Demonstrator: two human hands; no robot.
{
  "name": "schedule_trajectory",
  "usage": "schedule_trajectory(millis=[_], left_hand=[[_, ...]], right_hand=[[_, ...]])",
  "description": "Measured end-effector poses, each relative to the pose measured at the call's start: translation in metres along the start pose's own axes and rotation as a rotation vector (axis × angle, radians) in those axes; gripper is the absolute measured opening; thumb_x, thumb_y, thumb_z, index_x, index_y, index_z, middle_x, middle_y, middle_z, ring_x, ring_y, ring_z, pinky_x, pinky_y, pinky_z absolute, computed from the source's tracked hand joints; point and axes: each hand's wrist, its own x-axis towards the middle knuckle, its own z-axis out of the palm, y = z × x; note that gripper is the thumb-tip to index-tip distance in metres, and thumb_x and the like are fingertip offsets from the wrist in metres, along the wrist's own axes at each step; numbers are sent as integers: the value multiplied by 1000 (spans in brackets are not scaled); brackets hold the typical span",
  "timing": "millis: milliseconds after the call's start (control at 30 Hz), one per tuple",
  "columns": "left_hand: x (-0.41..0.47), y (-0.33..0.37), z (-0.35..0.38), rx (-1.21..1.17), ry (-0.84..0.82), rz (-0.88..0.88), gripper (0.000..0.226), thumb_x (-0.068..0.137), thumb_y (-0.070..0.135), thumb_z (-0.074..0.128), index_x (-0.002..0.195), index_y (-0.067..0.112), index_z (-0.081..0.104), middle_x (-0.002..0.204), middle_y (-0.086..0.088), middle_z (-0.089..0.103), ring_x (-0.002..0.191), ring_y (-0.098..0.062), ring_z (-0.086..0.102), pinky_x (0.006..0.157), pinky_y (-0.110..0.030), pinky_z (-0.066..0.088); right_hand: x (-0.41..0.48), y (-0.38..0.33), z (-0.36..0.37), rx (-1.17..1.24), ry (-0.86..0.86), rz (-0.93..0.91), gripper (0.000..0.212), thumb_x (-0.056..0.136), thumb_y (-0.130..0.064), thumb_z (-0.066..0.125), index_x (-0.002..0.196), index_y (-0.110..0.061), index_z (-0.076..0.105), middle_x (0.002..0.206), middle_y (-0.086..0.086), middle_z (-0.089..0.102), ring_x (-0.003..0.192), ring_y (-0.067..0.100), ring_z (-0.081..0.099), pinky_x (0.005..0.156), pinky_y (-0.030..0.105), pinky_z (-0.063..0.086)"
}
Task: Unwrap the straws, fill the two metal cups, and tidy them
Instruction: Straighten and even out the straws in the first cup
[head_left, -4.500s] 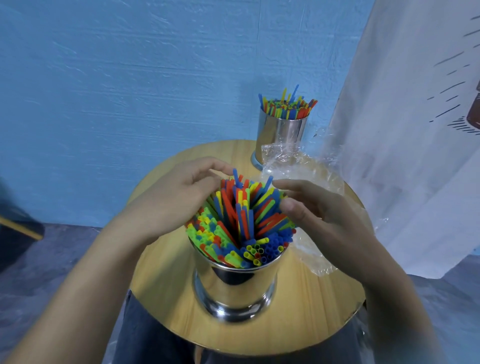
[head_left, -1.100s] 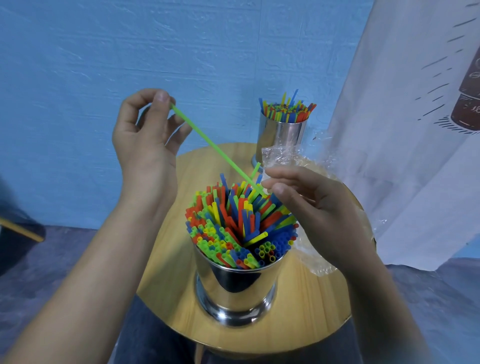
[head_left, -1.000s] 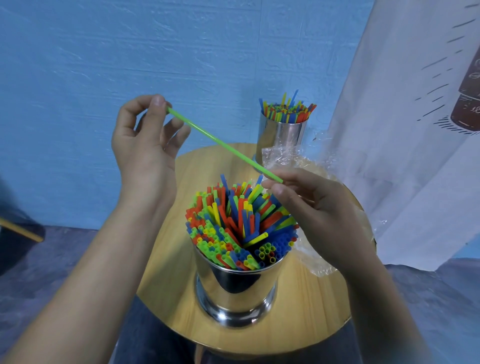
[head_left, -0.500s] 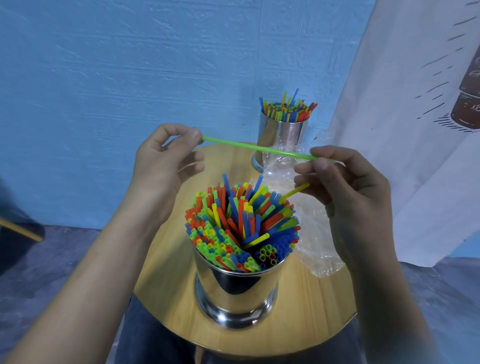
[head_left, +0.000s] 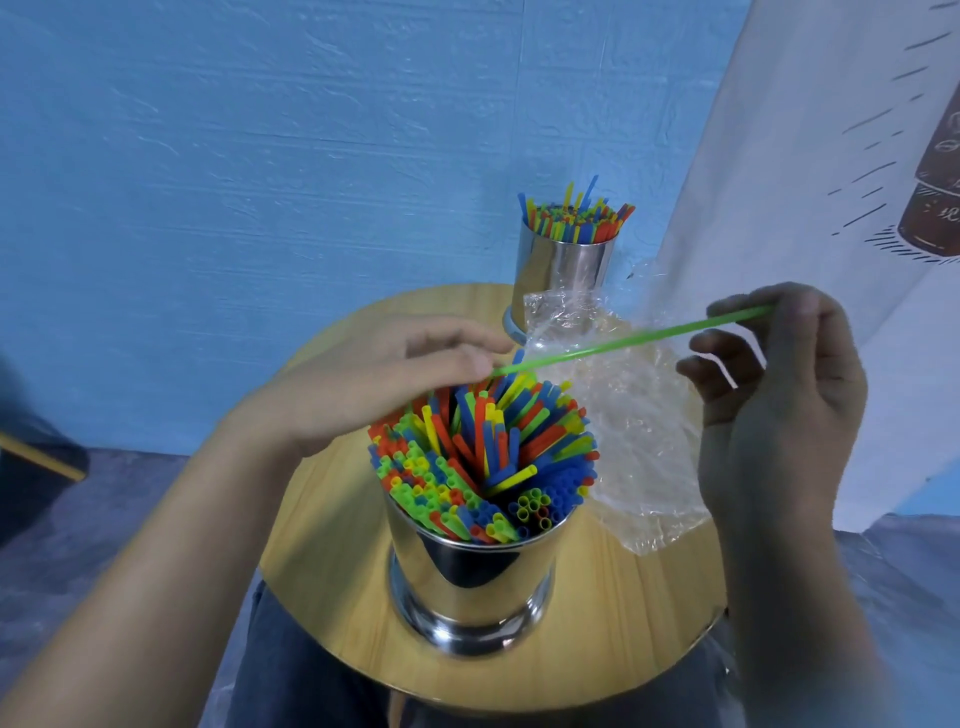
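Note:
A single green straw (head_left: 623, 340) stretches between my two hands above the near metal cup (head_left: 470, 582). My left hand (head_left: 374, 376) pinches its left end just over the cup's packed coloured straws (head_left: 483, 457). My right hand (head_left: 779, 395) pinches the straw's higher right end with thumb and forefinger. A second metal cup (head_left: 563, 267), also full of coloured straws, stands at the far edge of the round wooden table (head_left: 337, 582). Crumpled clear plastic wrap (head_left: 634, 431) lies between the cups, to the right.
A blue wall rises behind the table. A white cloth with a printed drawing (head_left: 831, 156) hangs at the right, close to the table edge. My dark trousers (head_left: 291, 675) show under the near rim. The floor is grey.
The green straw was pulled out of the near cup and turned over. Its left end has dropped to the cup's straws with my left hand, while my right hand moved right and up.

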Motion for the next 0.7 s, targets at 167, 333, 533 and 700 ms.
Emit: schedule_trajectory(millis=[167,333,533,700], left_hand=[[6,4,5,39,-3,-22,22,102,21,58,110,33,75,109,10,78,98,-12,75,91,-36,58],[17,6,-5,93,-38,-56,11,94,23,70,99,30,77,102,4,78,96,-12,73,95,-33,55],[28,6,-12,157,-114,-47,13,85,25,83,90,34,76,94,12,74,88,-1,66,88,-25,44],[29,4,-10,222,-47,12,14,75,40,81,87,36,75,99,7,73,93,-23,69,90,-42,52]], right_hand=[[-1,-7,0,-72,7,-87,23,112,-23,39,94,-18,51,77,1,71,57,18,60,58,28,52],[-9,-3,10,-256,-221,-122,21,110,-15,43,96,-17,58,77,7,73,61,24,65,59,31,55],[-17,14,13,-504,-479,-74,18,99,-31,56,100,-25,72,82,0,72,77,17,68,71,33,60],[-16,14,10,-595,-540,-45,13,92,-42,60,98,-40,71,89,-17,72,85,9,69,73,26,58]])
